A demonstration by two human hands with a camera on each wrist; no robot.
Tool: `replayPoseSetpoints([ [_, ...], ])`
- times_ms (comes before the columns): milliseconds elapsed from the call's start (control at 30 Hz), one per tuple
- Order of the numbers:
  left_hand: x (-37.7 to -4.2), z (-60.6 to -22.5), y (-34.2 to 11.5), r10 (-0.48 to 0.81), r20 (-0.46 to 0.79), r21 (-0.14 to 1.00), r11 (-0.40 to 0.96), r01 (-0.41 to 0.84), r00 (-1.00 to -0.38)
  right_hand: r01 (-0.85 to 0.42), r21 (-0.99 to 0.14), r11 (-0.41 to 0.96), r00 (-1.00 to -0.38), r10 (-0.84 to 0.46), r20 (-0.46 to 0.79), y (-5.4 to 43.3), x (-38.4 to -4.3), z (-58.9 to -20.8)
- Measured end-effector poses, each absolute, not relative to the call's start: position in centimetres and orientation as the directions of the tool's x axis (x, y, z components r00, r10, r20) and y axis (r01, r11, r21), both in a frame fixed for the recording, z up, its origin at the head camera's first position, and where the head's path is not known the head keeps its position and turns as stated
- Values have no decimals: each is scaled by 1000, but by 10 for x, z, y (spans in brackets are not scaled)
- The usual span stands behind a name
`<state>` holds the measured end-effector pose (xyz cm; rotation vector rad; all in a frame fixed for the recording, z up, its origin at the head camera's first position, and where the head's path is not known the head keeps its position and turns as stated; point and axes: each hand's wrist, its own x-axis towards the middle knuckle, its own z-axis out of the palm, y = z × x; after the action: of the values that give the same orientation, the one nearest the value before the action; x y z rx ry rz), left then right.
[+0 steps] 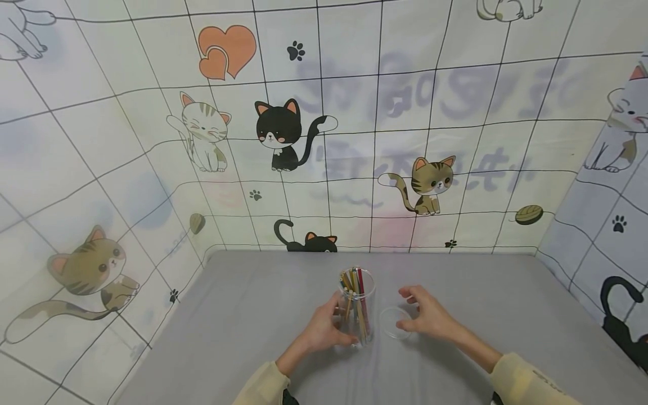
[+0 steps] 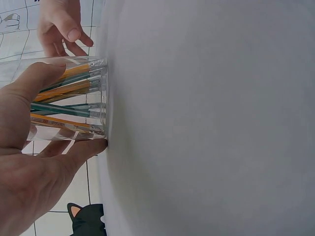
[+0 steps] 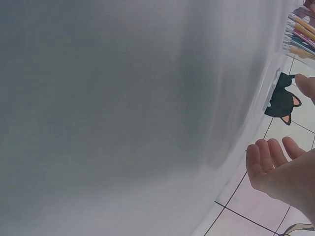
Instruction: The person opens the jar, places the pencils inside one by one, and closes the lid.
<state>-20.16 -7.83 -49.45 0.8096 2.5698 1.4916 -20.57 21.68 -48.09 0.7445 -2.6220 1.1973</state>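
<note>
A clear jar (image 1: 367,320) stands upright on the grey table, with several pencils (image 1: 356,281) inside. My left hand (image 1: 324,327) holds the jar low down from its left side. The left wrist view shows the thumb on one side of the jar (image 2: 74,61), the fingers on the other, and yellow and green pencils (image 2: 64,108) between. Just right of the jar, a clear round lid (image 1: 388,336) lies flat on the table. Over the lid's right side, my right hand (image 1: 430,315) hovers with thumb and fingers spread, nothing between them.
The grey table (image 1: 243,337) runs back to a wall cloth (image 1: 349,197) printed with cats and grid lines. More of this cloth hangs at the left and right sides.
</note>
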Motion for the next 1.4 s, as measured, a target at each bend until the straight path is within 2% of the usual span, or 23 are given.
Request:
replayPoseSetpoints([
  [300,-200,-492,-77,468,205,822,394,410,-860,-509,-656,557,-858,-391,333,215,-206,-488],
  [800,-198,-491,-78,468,206,816,403,415,-860,-514,-562,648,-856,-433,284,212,-207,-494],
  [1100,-198,-491,-77,469,203,818,402,412,-859,-548,-502,669,-836,-460,300,210,-206,-494],
  [1267,-198,-490,-77,466,189,823,406,398,-864,-549,-550,629,-835,-447,322,212,-208,-487],
  [1400,-198,-491,-77,466,190,823,404,398,-864,-546,-589,596,-836,-428,342,214,-210,-465],
])
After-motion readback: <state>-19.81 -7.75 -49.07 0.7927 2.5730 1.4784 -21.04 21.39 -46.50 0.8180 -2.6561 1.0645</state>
